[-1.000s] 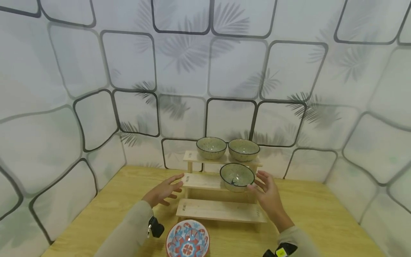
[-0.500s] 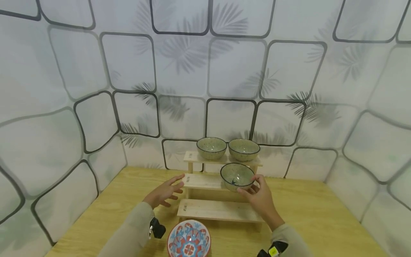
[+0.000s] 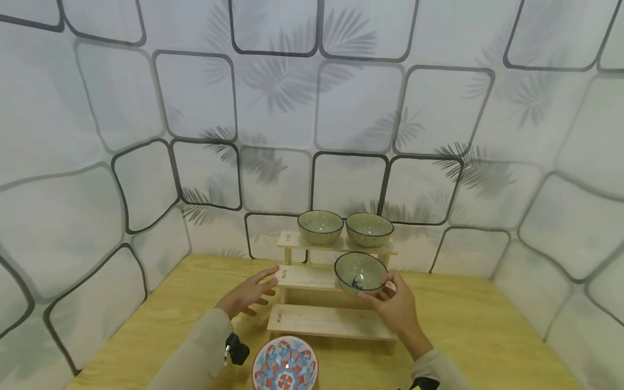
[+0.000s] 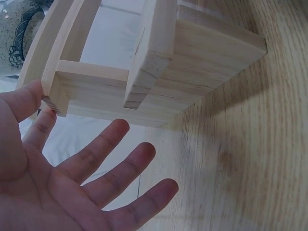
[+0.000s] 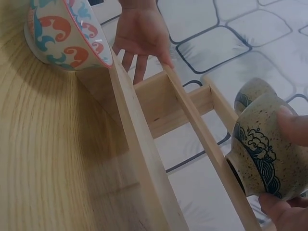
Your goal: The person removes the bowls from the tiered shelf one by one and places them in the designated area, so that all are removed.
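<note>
Apparently partway through: two bowls (image 3: 320, 226) (image 3: 369, 229) already on the top tier (image 3: 287, 239) of the wooden stand (image 3: 331, 320).
Pinching the speckled bowl (image 3: 358, 272), seemingly resting on the stand's middle tier (image 3: 303, 276), with the right hand (image 3: 398, 309); holding the left hand (image 3: 245, 293) spread at the stand's left end. Apparently left: releasing this bowl, perhaps handling the patterned bowl (image 3: 285, 365) before the stand.

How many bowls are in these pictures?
4: a left green bowl and a right green bowl on the top shelf, a third green bowl at the middle shelf, held by the right hand, and a patterned bowl on the table.
</note>
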Action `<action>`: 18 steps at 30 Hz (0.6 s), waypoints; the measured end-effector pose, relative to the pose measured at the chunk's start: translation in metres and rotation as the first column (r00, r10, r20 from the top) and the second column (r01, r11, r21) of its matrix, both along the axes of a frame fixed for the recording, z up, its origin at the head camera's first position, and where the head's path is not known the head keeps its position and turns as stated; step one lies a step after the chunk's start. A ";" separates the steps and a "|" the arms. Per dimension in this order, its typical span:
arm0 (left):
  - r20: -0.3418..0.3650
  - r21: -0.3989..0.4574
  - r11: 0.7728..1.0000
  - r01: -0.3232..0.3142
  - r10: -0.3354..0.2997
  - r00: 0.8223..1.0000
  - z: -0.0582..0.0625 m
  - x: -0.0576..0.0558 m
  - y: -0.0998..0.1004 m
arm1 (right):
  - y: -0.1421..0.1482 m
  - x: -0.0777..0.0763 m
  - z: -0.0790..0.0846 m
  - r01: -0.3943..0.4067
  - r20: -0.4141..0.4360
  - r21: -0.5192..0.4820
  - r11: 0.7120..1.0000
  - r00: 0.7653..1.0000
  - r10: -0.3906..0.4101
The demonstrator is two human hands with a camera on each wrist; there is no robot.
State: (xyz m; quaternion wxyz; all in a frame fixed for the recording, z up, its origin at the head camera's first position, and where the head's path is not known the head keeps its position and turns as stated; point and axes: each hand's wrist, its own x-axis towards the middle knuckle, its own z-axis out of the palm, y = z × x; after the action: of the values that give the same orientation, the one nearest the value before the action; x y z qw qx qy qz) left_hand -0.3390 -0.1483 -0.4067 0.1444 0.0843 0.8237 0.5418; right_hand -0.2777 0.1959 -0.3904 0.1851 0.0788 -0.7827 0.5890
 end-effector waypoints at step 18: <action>0.001 -0.013 1.000 0.001 -0.001 1.000 0.000 0.001 0.001 | 0.005 0.029 -0.002 -0.053 -0.016 -0.001 0.999 0.998 0.053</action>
State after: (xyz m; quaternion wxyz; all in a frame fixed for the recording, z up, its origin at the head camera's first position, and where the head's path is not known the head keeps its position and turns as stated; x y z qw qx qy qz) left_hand -0.3381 -0.1476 -0.4067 0.1456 0.0835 0.8272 0.5363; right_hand -0.2491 0.2004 -0.3922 0.1758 0.1042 -0.7782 0.5938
